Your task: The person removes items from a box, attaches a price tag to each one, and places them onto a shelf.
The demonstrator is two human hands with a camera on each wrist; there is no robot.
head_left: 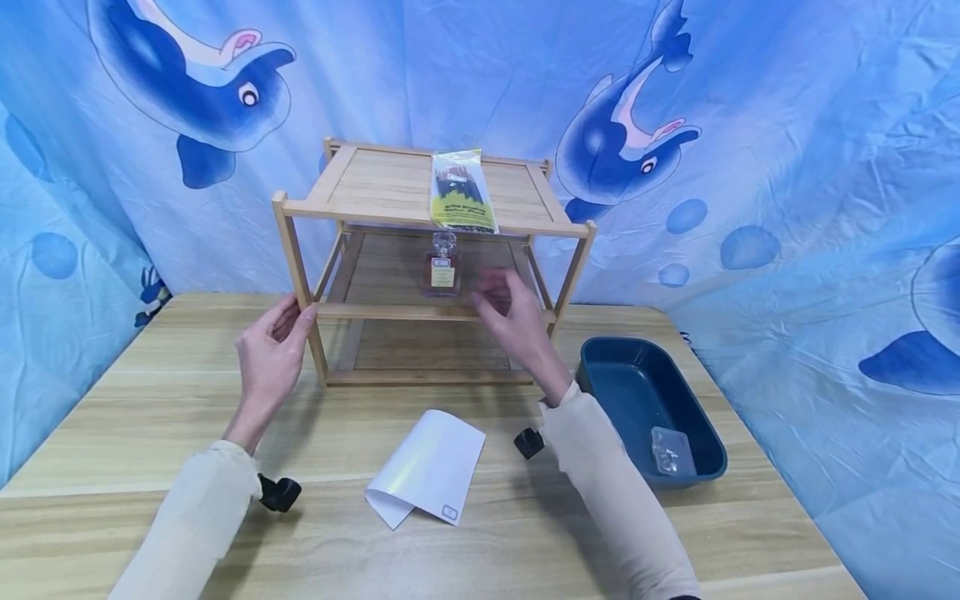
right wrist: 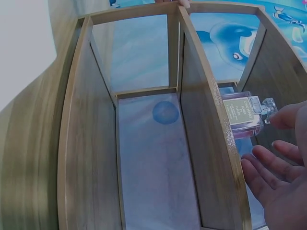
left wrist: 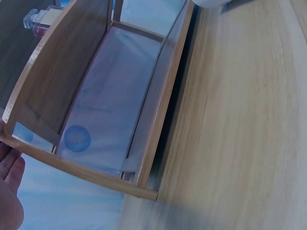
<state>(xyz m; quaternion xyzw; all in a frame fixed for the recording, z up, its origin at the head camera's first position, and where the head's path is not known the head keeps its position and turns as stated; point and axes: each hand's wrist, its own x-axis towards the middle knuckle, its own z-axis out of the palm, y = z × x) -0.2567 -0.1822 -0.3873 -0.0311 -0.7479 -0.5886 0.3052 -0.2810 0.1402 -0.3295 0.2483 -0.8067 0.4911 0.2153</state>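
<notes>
A three-tier wooden shelf (head_left: 375,179) stands on the table. A perfume bottle (head_left: 442,275) with a clear stopper and a pale label stands upright on its middle tier, near the front edge. My left hand (head_left: 272,354) pinches the shelf's front left post at middle-tier height. To the right of the bottle is my right hand (head_left: 517,321), its fingers relaxed and holding nothing. In the right wrist view, the thumb of that hand (right wrist: 283,177) is close by the stopper of the bottle (right wrist: 242,116), with the other fingers spread below.
On the top tier lies a packet of artist brushes (head_left: 462,196), overhanging the front edge. A curled white sheet (head_left: 431,467) lies on the table before the shelf. To the right sits a dark teal tub (head_left: 622,396) with a small clear case (head_left: 672,452) inside. Blue dolphin-print cloth hangs behind.
</notes>
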